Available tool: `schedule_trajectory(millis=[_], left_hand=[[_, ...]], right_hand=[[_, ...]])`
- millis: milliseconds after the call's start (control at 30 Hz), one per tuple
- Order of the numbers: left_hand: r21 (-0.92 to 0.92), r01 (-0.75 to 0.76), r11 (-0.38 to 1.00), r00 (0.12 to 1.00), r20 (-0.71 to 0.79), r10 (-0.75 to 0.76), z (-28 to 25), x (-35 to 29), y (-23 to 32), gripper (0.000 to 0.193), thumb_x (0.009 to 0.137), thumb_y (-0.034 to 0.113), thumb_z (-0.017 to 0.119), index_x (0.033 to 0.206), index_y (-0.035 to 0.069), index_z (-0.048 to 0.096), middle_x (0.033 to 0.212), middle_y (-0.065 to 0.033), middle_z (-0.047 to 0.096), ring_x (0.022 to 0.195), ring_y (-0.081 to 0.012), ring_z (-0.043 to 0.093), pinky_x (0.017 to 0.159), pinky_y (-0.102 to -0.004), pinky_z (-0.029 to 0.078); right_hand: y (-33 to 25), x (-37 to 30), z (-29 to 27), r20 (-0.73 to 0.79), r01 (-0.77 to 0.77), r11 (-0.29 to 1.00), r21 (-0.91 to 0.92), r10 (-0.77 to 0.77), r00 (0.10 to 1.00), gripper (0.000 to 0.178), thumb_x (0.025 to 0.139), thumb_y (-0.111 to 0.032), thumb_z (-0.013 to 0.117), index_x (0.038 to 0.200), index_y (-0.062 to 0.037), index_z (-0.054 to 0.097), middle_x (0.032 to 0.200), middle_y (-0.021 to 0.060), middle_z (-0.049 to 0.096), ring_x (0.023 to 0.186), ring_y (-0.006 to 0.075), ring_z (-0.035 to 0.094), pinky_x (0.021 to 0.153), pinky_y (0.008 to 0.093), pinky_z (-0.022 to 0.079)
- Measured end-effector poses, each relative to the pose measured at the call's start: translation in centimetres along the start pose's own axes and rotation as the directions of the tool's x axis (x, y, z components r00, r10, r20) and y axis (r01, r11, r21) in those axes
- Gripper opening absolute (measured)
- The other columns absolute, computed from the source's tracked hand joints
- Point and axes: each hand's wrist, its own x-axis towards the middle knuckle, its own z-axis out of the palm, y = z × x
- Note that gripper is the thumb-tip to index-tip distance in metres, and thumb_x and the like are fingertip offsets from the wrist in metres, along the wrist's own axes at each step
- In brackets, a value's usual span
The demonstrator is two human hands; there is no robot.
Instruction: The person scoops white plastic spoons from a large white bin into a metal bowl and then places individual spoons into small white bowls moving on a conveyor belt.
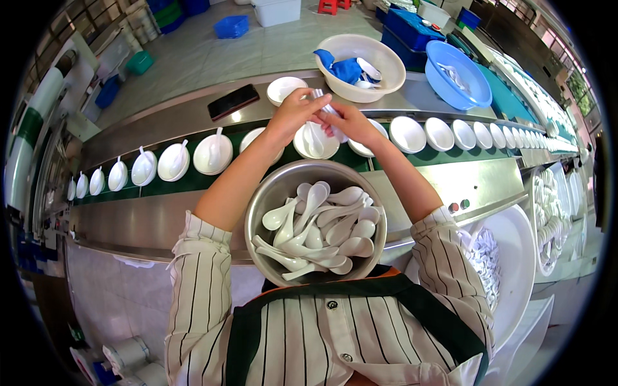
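Note:
My left hand and my right hand meet above a row of bowls on a green conveyor belt. Both are closed around white soup spoons, whose pale ends show between the fingers; how many each hand has is hidden. Directly below is a white bowl with a spoon in it. To the left, several bowls each carry a spoon; to the right, bowls show no spoon. Close to my body, a steel basin holds a heap of loose white spoons.
Beyond the belt, a phone, a white bowl, a cream basin with a blue cloth and a blue basin rest on the steel ledge. Red and green buttons sit on the near panel. A white tub stands at right.

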Motion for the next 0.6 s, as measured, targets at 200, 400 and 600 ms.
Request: schedule_trajectory(millis=[200, 400, 600], left_hand=[[0.290, 0.136, 0.947, 0.988, 0.033, -0.152, -4.1, -3.5, -2.4, 0.040, 0.084, 0.030, 0.058, 0.111, 0.000, 0.050, 0.090, -0.0088, 0.060, 0.080, -0.0128, 0.057, 0.070, -0.0259, 0.046], [0.428, 0.163, 0.889, 0.912, 0.278, -0.301, -3.7, -7.1, -4.0, 0.027, 0.087, 0.026, 0.055, 0.094, 0.000, 0.060, 0.083, -0.0008, 0.058, 0.077, -0.0064, 0.050, 0.069, -0.0223, 0.042], [0.531, 0.098, 0.842, 0.912, 0.291, -0.289, -2.8, -7.6, -2.8, 0.026, 0.086, 0.026, 0.056, 0.089, 0.000, 0.062, 0.075, 0.0010, 0.056, 0.070, -0.0053, 0.046, 0.063, -0.0229, 0.040]], right_hand=[[5.7, -1.2, -2.7, -0.325, -0.227, 0.717, -0.659, 0.001, 0.946, 0.028, 0.080, -0.032, 0.059, 0.082, -0.0036, 0.060, 0.074, 0.0165, 0.062, 0.070, 0.0331, 0.060, 0.064, 0.0414, 0.045], [5.5, -1.1, -3.3, -0.421, -0.237, 0.759, -0.606, -0.054, 0.905, 0.021, 0.078, -0.026, 0.058, 0.083, -0.0055, 0.061, 0.076, 0.0193, 0.061, 0.073, 0.0372, 0.058, 0.065, 0.0443, 0.045], [7.2, -1.8, -6.0, -0.522, -0.307, 0.780, -0.545, -0.029, 0.853, 0.025, 0.083, -0.026, 0.052, 0.084, -0.0017, 0.060, 0.076, 0.0210, 0.060, 0.074, 0.0384, 0.058, 0.066, 0.0460, 0.045]])
